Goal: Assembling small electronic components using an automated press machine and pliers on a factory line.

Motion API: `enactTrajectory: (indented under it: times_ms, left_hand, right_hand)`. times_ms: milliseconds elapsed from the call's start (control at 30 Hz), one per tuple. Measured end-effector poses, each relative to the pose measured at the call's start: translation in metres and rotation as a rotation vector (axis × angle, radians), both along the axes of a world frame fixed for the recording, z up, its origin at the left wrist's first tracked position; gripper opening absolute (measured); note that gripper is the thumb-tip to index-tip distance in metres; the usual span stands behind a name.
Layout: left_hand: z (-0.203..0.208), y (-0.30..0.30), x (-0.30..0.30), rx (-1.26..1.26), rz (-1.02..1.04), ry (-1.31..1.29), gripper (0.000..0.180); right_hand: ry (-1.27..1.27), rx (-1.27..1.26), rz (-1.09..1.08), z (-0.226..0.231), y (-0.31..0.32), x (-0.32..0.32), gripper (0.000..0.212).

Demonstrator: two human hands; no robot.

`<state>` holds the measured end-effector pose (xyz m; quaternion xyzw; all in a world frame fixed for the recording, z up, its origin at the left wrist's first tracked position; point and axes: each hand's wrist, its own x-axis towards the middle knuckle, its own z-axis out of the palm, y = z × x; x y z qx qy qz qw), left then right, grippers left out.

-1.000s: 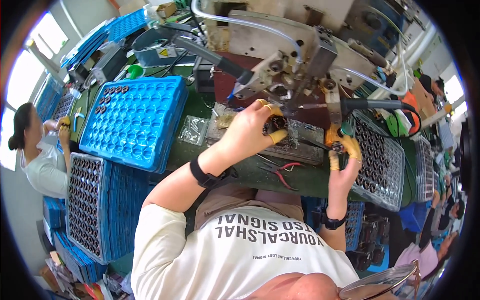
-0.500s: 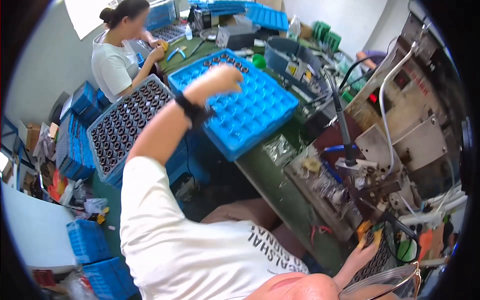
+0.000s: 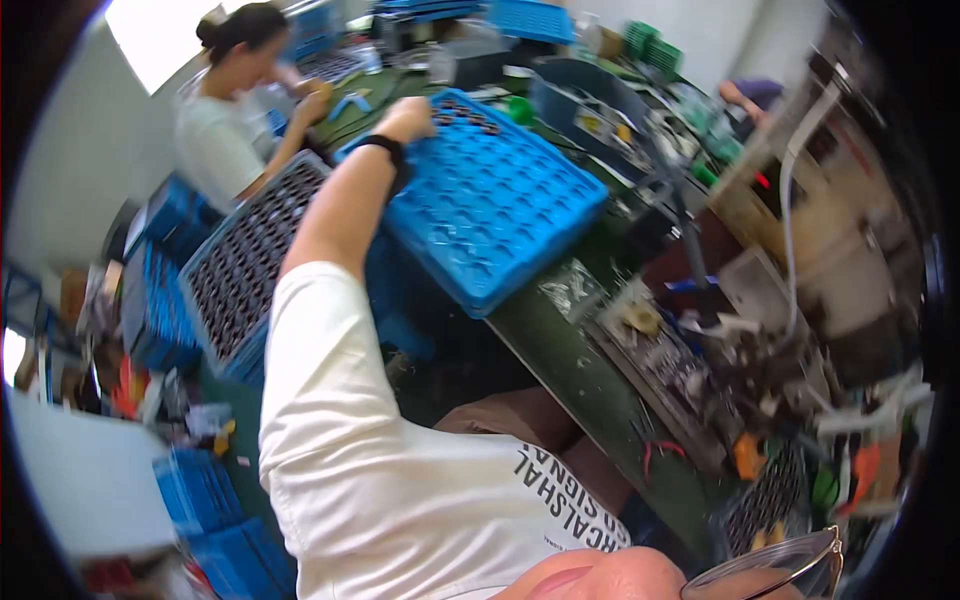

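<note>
My left arm, with a black wristband, stretches over the large blue tray point(image 3: 500, 200) of moulded pockets. At the tray's far left edge, my left hand point(image 3: 408, 120) is closed with its fingers curled down; what they hold, if anything, is hidden. Beside it, small dark round parts point(image 3: 465, 118) fill several pockets in the far row. Low on the right, only yellowish fingertips of my right hand point(image 3: 770, 537) show, blurred and partly behind the glasses' rim. They are at a dark tray of small parts point(image 3: 765, 495).
A second tray point(image 3: 255, 255) full of dark parts stands left of my arm. A person in a white top point(image 3: 225, 140) works at the far left. On the right stands a bench machine point(image 3: 790, 250) with a pale hose. Blue crates point(image 3: 200, 490) are stacked at lower left.
My left hand has moved left and away, from above the tray's pockets to its far left edge. My right hand has drawn down toward the lower edge. The whole view has shifted slightly.
</note>
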<state>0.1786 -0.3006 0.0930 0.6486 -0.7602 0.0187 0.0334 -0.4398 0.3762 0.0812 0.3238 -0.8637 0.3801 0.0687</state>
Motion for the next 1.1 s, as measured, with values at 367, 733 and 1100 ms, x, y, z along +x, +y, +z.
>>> enactTrajectory:
  times_ms: [367,733,1100]
  left_hand:
    - [-0.002,-0.011,0.050,-0.093,-0.452,0.923,0.034]
    - [-0.007,0.195,-0.087,0.221,-0.330,1.014,0.043]
    - [-0.032,0.220,-0.115,-0.017,-0.418,0.879,0.036]
  right_hand:
    - [-0.020,0.258,0.032,-0.009,0.005,-0.157,0.039]
    - [0.098,0.472,-0.230,-0.025,-0.022,-0.225,0.037]
    - [0.482,-0.211,-0.370,0.052,0.010,-0.132,0.043]
